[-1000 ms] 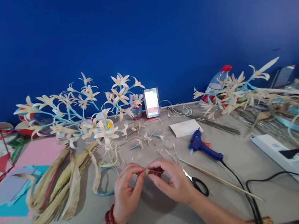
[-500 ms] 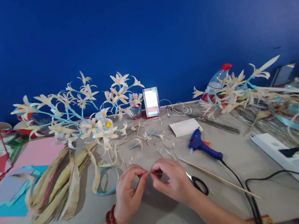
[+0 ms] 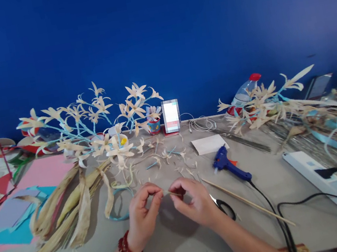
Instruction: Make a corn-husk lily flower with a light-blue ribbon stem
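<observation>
A thin pale strand (image 3: pixel 170 192) stretches across the short gap between my two hands, above the table. My left hand (image 3: pixel 144 207) pinches one end between thumb and forefinger; a red bead bracelet circles that wrist. The other end runs into the curled fingers of my right hand (image 3: pixel 194 202). Whether the strand is wire or a husk strip is too small to tell. Close by my right hand lie scissors (image 3: pixel 226 210), their blades partly hidden by it, and a wooden stick (image 3: pixel 247 200). A light blue loop of ribbon (image 3: pixel 119 217) rests left of my left hand.
Dried corn husks (image 3: pixel 82 210) and coloured paper (image 3: pixel 8 236) lie left. A blue glue gun (image 3: pixel 232 167) and white power strip (image 3: pixel 326 189) with black cables are right. Husk flowers (image 3: pixel 121 151) stand behind, near a phone (image 3: pixel 171 117). Small scraps lie beyond my hands.
My hands have moved slightly apart, and more of the thin strand shows between them. My left hand has shifted a little to the left. The things on the table stay put.
</observation>
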The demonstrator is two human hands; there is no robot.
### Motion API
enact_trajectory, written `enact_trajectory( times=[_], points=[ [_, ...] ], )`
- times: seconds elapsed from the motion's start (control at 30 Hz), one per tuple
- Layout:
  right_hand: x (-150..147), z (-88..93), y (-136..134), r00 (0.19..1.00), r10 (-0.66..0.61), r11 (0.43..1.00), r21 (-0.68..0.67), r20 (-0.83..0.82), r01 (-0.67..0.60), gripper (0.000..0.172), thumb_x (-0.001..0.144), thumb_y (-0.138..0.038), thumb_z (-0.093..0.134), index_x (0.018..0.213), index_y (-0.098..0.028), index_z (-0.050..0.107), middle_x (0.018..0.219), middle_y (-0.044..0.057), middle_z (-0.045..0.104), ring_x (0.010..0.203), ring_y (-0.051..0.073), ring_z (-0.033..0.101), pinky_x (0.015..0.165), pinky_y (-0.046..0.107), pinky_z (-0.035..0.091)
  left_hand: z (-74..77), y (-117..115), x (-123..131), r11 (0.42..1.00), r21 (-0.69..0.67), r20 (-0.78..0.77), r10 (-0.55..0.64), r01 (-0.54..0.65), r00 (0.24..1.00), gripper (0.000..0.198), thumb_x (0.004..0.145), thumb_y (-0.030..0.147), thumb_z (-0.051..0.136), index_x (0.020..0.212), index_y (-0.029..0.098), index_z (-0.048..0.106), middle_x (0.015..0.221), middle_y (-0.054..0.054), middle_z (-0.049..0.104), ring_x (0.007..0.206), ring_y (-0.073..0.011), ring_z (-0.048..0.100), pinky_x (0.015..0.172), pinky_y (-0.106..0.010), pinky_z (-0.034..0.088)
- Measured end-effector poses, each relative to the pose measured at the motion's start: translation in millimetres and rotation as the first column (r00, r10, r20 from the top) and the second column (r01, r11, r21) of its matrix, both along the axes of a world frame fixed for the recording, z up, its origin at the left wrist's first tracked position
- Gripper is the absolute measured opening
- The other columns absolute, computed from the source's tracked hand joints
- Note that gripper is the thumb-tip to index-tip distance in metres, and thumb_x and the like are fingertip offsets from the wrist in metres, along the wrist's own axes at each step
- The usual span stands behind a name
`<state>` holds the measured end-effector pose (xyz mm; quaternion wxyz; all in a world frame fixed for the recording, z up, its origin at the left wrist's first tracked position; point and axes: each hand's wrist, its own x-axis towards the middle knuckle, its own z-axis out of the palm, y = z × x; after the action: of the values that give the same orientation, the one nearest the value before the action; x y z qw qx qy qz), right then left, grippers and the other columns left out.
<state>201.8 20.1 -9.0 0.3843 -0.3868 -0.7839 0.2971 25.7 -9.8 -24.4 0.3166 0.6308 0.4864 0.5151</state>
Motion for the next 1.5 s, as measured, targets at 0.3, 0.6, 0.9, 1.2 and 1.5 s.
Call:
enact_trajectory(
  times=[0.3,0.6,0.9,1.2,1.5],
  points=[
    [1.5,-1.4,0.9,0.999,-0.031,0.999,0.028,-0.011,0.031,0.005,0.083,-0.018,0.055,0.081,-0.02,0.06,0.068,0.0,0.062,0.062,0.014,0.058,0.062,0.024,0.043,5.2,-1.4,-6.5,0.969,0.249,-0.178,0.042,0.004,0.983,0.027,0.086,0.009,0.056,0.11,0.02,0.061,0.108,-0.01,0.06,0.103,-0.0233,0.056,0.089,-0.039,0.046],
    [0.8,2.7,-1.0,1.0,0.01,1.0,0.026,-0.014,-0.01,0.006,0.084,-0.017,0.053,0.082,-0.019,0.058,0.069,0.0,0.061,0.064,0.014,0.058,0.063,0.025,0.043,9.7,3.0,-2.9,0.957,0.287,-0.266,0.033,0.047,0.963,0.02,0.085,0.003,0.057,0.096,0.02,0.063,0.09,-0.007,0.064,0.09,-0.021,0.057,0.082,-0.038,0.047],
    [0.1,-0.6,-1.0,1.0,0.017,0.999,-0.046,-0.011,-0.018,0.006,0.084,-0.021,0.054,0.081,-0.019,0.059,0.07,0.001,0.062,0.066,0.015,0.057,0.064,0.026,0.043,7.4,1.5,-0.9,0.967,0.245,-0.248,-0.009,0.072,0.969,0.017,0.088,0.005,0.053,0.093,0.02,0.06,0.087,-0.006,0.064,0.086,-0.0204,0.057,0.083,-0.038,0.045],
    [-4.8,-4.9,-1.1,0.941,-0.019,0.849,-0.503,-0.339,-0.164,0.011,0.081,-0.028,0.061,0.076,-0.018,0.058,0.064,-0.002,0.058,0.055,0.01,0.053,0.051,0.021,0.041,8.6,0.9,0.8,0.981,0.169,-0.153,-0.069,0.095,0.986,0.012,0.091,0.012,0.05,0.089,0.02,0.059,0.083,-0.005,0.061,0.083,-0.0196,0.058,0.078,-0.035,0.046],
    [-6.6,-4.4,3.3,0.854,-0.068,0.718,-0.62,-0.515,-0.316,0.027,0.08,-0.043,0.068,0.08,-0.017,0.061,0.069,0.0,0.065,0.052,0.009,0.054,0.053,0.022,0.045,5.4,3.3,-0.1,0.993,0.09,-0.072,-0.07,0.076,0.995,0.01,0.091,0.015,0.053,0.09,0.02,0.062,0.083,-0.004,0.063,0.083,-0.0186,0.059,0.076,-0.032,0.046]
  ],
)
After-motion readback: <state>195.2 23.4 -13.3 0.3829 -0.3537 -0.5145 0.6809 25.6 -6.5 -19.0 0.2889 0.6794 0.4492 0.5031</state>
